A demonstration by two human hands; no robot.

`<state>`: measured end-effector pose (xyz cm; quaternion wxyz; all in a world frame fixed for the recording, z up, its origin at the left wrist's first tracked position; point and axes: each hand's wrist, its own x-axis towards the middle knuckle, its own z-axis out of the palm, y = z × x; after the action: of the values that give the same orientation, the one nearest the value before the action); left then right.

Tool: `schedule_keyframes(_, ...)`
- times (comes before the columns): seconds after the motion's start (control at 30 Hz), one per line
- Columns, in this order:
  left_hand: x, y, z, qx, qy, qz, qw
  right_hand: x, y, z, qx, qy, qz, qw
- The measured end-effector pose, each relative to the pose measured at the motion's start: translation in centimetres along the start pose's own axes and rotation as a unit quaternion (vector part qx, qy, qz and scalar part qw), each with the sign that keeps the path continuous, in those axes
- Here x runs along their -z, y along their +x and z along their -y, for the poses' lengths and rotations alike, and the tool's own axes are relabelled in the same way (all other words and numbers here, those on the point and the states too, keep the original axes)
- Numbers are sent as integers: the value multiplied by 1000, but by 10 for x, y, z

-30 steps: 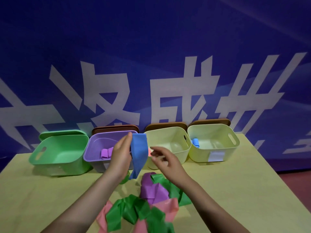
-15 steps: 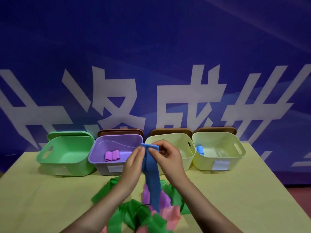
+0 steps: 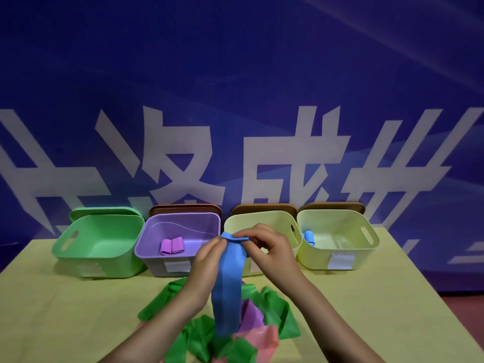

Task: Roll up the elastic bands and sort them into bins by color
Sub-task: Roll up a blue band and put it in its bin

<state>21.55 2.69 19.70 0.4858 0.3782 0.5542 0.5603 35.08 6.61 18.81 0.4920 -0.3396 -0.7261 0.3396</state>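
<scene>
A blue elastic band [image 3: 227,289] hangs down over the pile, its top edge folded over. My left hand [image 3: 208,260] and my right hand [image 3: 267,247] pinch that top edge from either side, in front of the middle bins. Loose green bands [image 3: 275,307], a purple band [image 3: 252,317] and a pink band [image 3: 264,339] lie heaped on the table below. At the back stand a green bin [image 3: 78,254], a purple bin [image 3: 146,251] with two purple rolls [image 3: 171,246], a pale yellow bin [image 3: 281,218], and a second yellow bin [image 3: 372,243] holding a blue roll [image 3: 309,237].
The yellow-green table [image 3: 65,315] ends close on the right, with reddish floor [image 3: 466,315] beyond. Brown lids [image 3: 183,208] lean behind three bins, a green lid [image 3: 104,211] behind the green one. A blue banner [image 3: 235,100] with white characters fills the background.
My right hand came in and took the band's top edge beside my left. The band now hangs straight between both hands, its top folded over. The view shifted slightly downward.
</scene>
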Motion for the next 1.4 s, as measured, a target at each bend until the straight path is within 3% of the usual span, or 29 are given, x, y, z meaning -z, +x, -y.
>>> schedule_keyframes(0.13, 0, -6, -3, 10, -13, 3, 1000, 5, -2, -7, 48, -91, 33, 994)
schedule_keyframes(0.37, 9, 3, 2, 62, -13, 7, 998, 9, -5, 0, -70, 35, 78, 994)
schedule_keyframes(0.5, 8, -1, 3, 83, -7, 55, 995, 11, -8, -1, -42, -69, 107, 991)
schedule_keyframes(0.57, 7, -4, 3, 55, 19, 40, 998, 12, -9, 0, -36, -73, 123, 989)
schedule_keyframes(0.63, 8, -5, 3, 21, 40, 24, 999, 11, -10, 2, -69, 2, 121, 990)
schedule_keyframes(0.8, 10, -4, 4, -47, 103, 22, 993, -5, -10, 0, -175, 139, 51, 973)
schedule_keyframes(0.93, 13, -2, 7, -84, 140, 24, 986, -10, -11, -2, -186, 115, 53, 974)
schedule_keyframes(1.13, 16, -1, 5, -68, 119, 47, 989, -7, -8, -4, -191, 99, 65, 974)
schedule_keyframes(1.4, 18, 14, 11, -103, 207, 62, 971, 0, -3, -3, -204, 103, 84, 970)
